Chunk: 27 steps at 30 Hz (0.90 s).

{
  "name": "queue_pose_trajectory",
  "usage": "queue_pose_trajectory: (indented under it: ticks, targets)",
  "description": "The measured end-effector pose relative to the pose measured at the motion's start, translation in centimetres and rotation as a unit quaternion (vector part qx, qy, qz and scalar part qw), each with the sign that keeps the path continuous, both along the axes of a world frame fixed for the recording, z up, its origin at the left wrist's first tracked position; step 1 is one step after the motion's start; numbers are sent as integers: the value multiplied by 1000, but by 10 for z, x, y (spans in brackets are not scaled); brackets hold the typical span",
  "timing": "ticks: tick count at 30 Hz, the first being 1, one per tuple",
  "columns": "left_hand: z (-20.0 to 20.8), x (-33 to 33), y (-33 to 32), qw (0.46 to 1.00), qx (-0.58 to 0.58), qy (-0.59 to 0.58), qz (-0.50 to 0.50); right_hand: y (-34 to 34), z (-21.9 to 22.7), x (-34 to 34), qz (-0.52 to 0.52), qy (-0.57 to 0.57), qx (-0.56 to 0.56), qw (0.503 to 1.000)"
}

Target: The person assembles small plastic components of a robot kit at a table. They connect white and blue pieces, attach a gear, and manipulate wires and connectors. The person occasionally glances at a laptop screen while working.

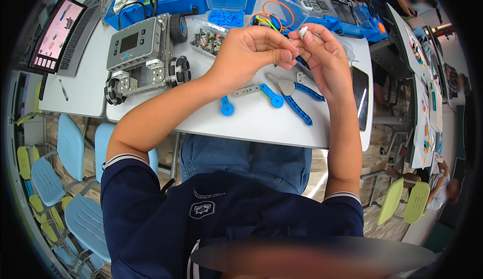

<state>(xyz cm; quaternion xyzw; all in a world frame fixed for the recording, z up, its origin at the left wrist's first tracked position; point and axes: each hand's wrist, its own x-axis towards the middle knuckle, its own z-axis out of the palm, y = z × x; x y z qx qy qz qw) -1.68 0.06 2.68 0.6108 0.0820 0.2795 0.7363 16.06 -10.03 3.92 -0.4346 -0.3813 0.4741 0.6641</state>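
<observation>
My right hand is raised over the table and pinches a small white plastic connector between thumb and fingertips. Close beside it, my left hand has its thumb and fingers pressed together around a tiny dark grey piece, too small to name. Below the hands lie blue-handled pliers with a grey head. Left of them, a blue gear sits at the end of a blue arm joined to a grey beam. Another blue gear piece lies nearer the table edge.
A grey wheeled robot stands at left, with a laptop beyond it. A tray of small connectors, orange loops and blue parts cases fill the far side. A dark tablet lies at the right edge.
</observation>
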Motion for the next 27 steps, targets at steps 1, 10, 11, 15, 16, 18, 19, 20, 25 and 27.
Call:
queue_pose_trajectory:
  ticks: [1, 10, 11, 15, 16, 18, 19, 20, 25, 27]
  targets:
    - [0, 0, 0, 1000, 10, -5, 10, 1, -2, 0, 1, -2, 7, 1000]
    - [3, 2, 0, 997, 13, -58, 46, 1, -1, -1, -26, -57, 23, 998]
    - [3, 2, 0, 996, 30, -54, 62, 1, -1, -3, -21, -60, 18, 998]
    - [7, -2, 3, 972, 175, -58, 148, -2, -2, -8, 11, -41, 6, 999]
    - [7, -2, 4, 956, 229, -51, 177, -1, -3, -8, -2, -42, -11, 999]
    - [8, -5, 4, 952, 249, -35, 176, -1, -6, -8, 16, -21, 14, 1000]
    - [8, -6, 3, 949, 259, -24, 178, 0, -7, -7, 11, -28, 10, 999]
    - [8, -5, 3, 942, 281, -25, 185, 0, -8, -6, 8, -35, 10, 999]
    - [7, -6, 0, 928, 316, -16, 196, -2, -8, -9, 16, -2, 33, 999]
    - [6, -6, 0, 925, 322, -20, 201, -3, -8, -12, 0, -4, 31, 1000]
